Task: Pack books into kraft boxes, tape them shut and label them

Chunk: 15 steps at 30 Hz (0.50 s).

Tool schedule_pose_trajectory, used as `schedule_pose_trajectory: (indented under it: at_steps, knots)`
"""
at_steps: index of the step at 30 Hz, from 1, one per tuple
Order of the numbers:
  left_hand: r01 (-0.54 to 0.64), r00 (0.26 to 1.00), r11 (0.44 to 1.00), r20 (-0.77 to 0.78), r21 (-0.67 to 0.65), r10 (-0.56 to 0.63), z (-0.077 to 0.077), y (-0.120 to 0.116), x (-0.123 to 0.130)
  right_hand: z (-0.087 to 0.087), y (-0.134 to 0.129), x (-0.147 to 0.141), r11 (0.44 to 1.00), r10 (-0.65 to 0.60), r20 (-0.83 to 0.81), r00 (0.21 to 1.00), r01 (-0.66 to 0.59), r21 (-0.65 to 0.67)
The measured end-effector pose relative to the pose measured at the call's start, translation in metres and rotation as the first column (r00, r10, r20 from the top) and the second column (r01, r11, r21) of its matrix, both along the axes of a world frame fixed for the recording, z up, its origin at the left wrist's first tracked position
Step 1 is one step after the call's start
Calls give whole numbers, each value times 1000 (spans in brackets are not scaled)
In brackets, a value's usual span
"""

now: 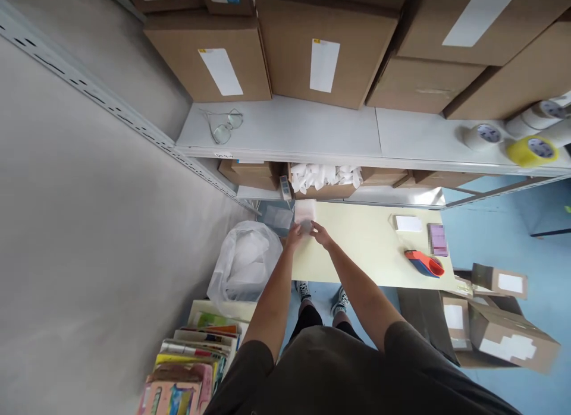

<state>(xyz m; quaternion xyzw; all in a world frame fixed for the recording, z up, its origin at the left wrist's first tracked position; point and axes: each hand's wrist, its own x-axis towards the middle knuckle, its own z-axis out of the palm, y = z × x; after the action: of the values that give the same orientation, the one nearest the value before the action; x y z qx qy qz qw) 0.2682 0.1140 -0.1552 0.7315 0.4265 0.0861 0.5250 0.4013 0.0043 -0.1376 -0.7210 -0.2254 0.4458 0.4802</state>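
At the left end of the pale yellow table [357, 242], both my hands are closed around a small greyish object [306, 227], too blurred to name. My left hand [294, 233] grips its left side with bent fingers. On the opposite side, the fingers of my right hand [319, 233] pinch its edge. Directly beyond the fingers, a whitish, slightly pink translucent sheet [306, 210] lies flat on the tabletop; it looks like soft wrapping. The object sits at the near edge of this sheet, and I cannot tell whether they are joined.
A bag of white packing material [245, 257] stands left of the table. Rightward on the tabletop lie a white box [407, 223], a purple pack [438, 239] and a red-and-blue tape dispenser [424, 264]. Above runs a shelf [312, 126] with glasses [227, 126], tape rolls and cartons.
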Motion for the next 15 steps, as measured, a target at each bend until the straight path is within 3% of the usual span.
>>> schedule_pose_trajectory:
  at_steps: [6, 10, 15]
  knots:
    - [18, 999, 985, -30, 173, -13, 30, -6, -12, 36, -25, 4, 989, 145, 441, 885, -115, -93]
    - [-11, 998, 962, 65, 272, -7, 58, -21, -15, 69, -65, 12, 992, 121, 531, 839, -84, -92]
    - [-65, 992, 942, 124, 330, 25, 94, -55, -10, 108, -126, 30, 999, 34, 598, 801, -19, -31]
